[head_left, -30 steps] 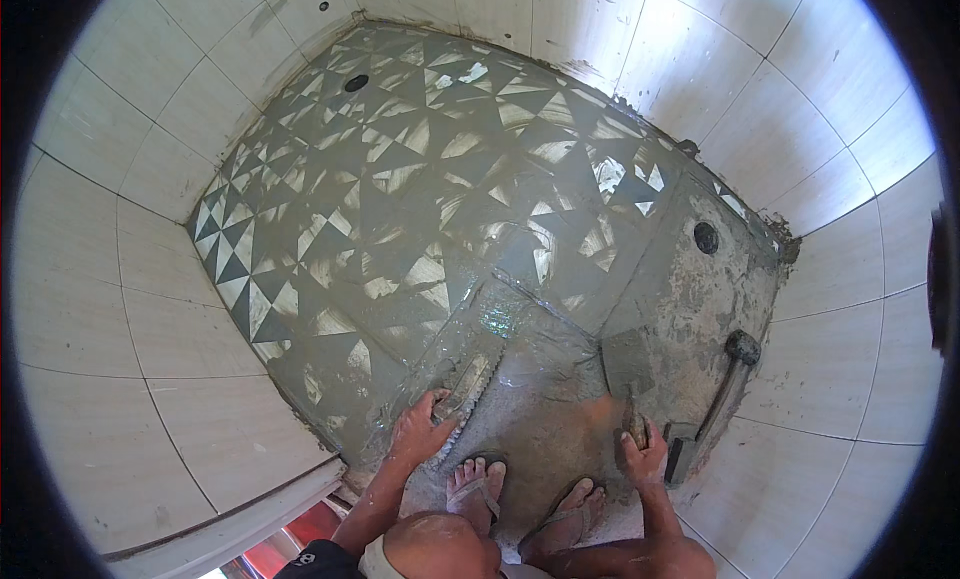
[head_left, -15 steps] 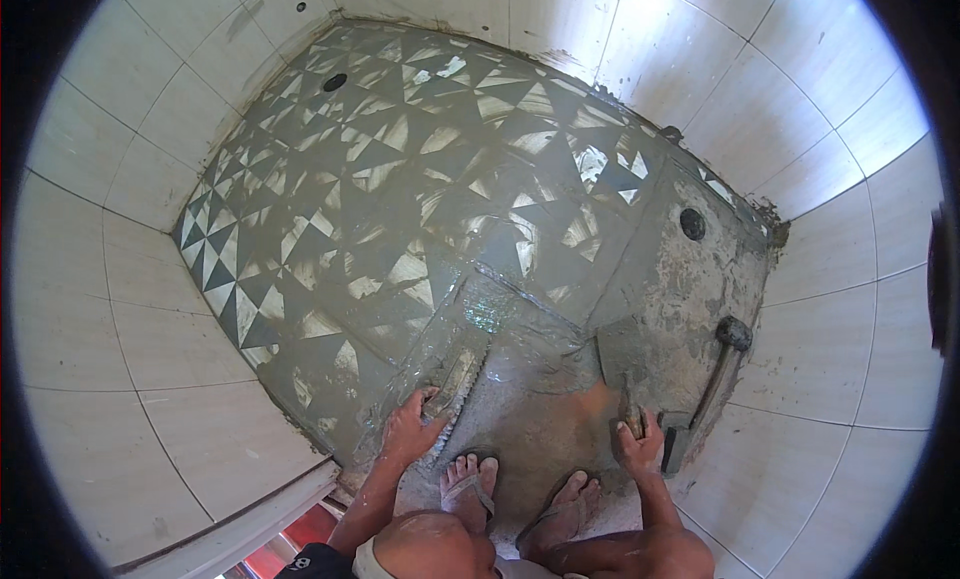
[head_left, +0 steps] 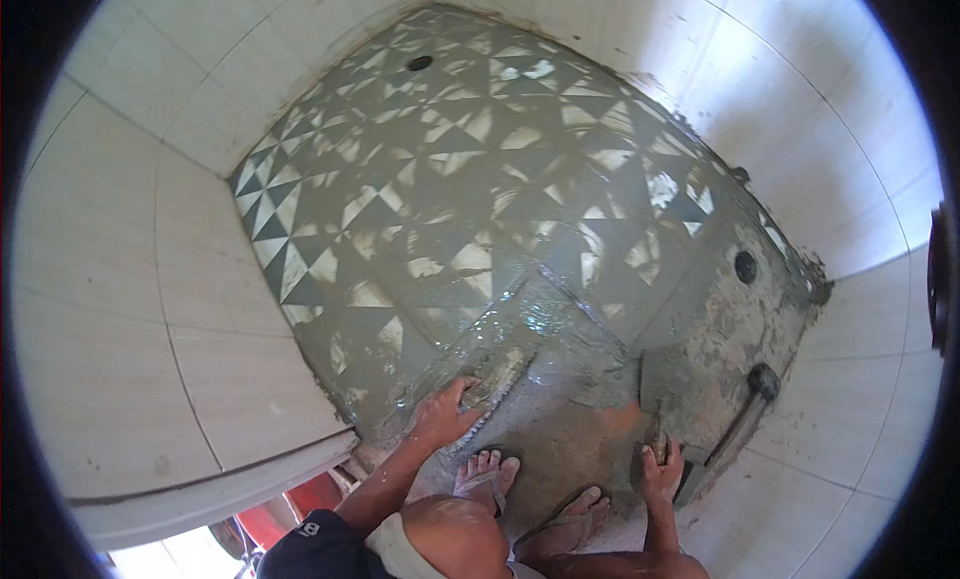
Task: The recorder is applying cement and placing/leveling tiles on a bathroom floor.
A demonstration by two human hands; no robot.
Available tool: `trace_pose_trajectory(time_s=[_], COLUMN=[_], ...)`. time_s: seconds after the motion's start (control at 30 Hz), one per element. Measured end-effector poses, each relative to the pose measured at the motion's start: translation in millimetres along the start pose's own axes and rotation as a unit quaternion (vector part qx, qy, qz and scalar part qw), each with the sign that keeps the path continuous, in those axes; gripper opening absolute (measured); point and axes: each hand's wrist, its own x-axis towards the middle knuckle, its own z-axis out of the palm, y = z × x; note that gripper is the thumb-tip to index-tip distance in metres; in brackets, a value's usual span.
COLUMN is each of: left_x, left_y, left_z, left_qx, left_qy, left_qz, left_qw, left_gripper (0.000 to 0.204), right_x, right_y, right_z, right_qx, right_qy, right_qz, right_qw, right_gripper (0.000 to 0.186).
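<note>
My left hand (head_left: 442, 415) is closed around the grip of a notched trowel (head_left: 498, 377), its toothed edge facing right. The trowel rests at the near border of the wet grey mortar (head_left: 545, 314). My right hand (head_left: 661, 469) grips the end of the handle of a flat, mortar-covered trowel (head_left: 668, 381). That blade lies on the rough floor strip at the right. Beside it, a mallet with a dark head (head_left: 763, 382) leans against the right-hand wall side, its handle slanting down toward my right hand. Part of each grip is hidden by fingers.
Floor tiles with a triangle pattern (head_left: 292, 271), smeared with grey film, spread ahead to the left. Two round drain openings show, one far (head_left: 420, 64) and one right (head_left: 746, 267). Light wall tiles (head_left: 240, 389) enclose the floor. My sandalled feet (head_left: 487, 476) stand on bare screed.
The view has shifted, so the floor and walls appear lower and farther right. Both hands stay at their trowels; the left has moved slightly forward along its tool.
</note>
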Motion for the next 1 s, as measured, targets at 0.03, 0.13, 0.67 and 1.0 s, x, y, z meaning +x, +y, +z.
trace_pose_trajectory(time_s=[0.03, 0.13, 0.67, 1.0], left_x=[4, 2, -6, -3], left_y=[-2, -9, -2, -4], left_z=[10, 10, 5, 11], left_qx=[-0.019, -0.041, -0.042, -0.055], left_qy=[0.005, 0.013, 0.011, 0.056], left_qz=[0.018, 0.027, 0.01, 0.027], left_qw=[1.0, 0.999, 0.999, 0.997], left_gripper=[0.06, 0.062, 0.056, 0.052], right_x=[1, 3, 5, 7], right_y=[17, 26, 3, 4], right_z=[-4, 2, -2, 3], right_qx=[-0.02, 0.044, 0.063, 0.026], right_qy=[0.021, 0.006, -0.014, -0.019], right_qz=[-0.03, -0.031, -0.015, -0.029], right_qw=[0.999, 0.999, 0.998, 0.999], right_gripper=[0.044, 0.041, 0.032, 0.037])
